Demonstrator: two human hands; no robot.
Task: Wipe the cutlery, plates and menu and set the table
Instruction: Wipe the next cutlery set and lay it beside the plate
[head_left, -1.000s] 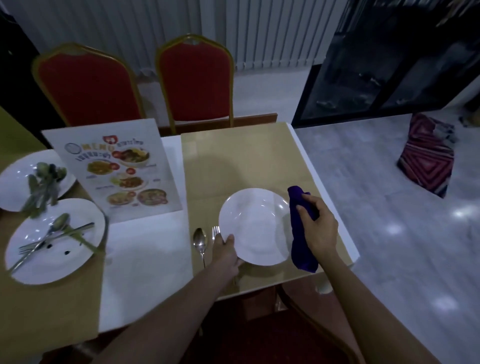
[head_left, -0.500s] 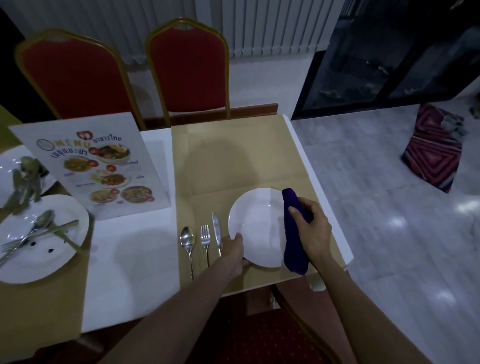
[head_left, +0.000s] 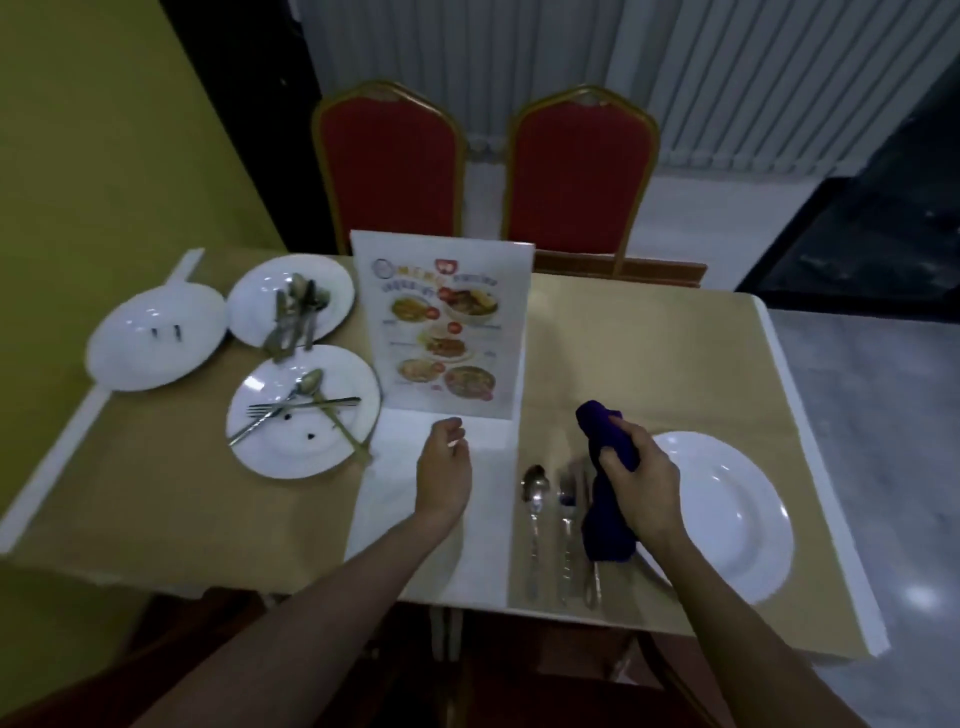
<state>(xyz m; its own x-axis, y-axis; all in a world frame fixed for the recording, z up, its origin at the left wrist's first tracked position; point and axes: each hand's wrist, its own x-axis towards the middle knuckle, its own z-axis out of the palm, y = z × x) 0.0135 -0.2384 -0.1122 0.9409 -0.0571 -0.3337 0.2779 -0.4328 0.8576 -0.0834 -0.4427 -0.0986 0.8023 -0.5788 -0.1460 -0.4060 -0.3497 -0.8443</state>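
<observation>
Left hand (head_left: 444, 470) off the plate (head_left: 727, 514) (loose, empty); right hand (head_left: 641, 488) tight around purple cloth (head_left: 607, 530).

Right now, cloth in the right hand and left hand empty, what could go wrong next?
1. The blue cloth hangs from the right hand over the laid cutlery; its tail could drag it askew.
2. The left hand is near the upright menu's foot; a knock might tip it.
3. Crossed cutlery on the dirty plate overhangs its rim and may slide off if lifted.
</observation>
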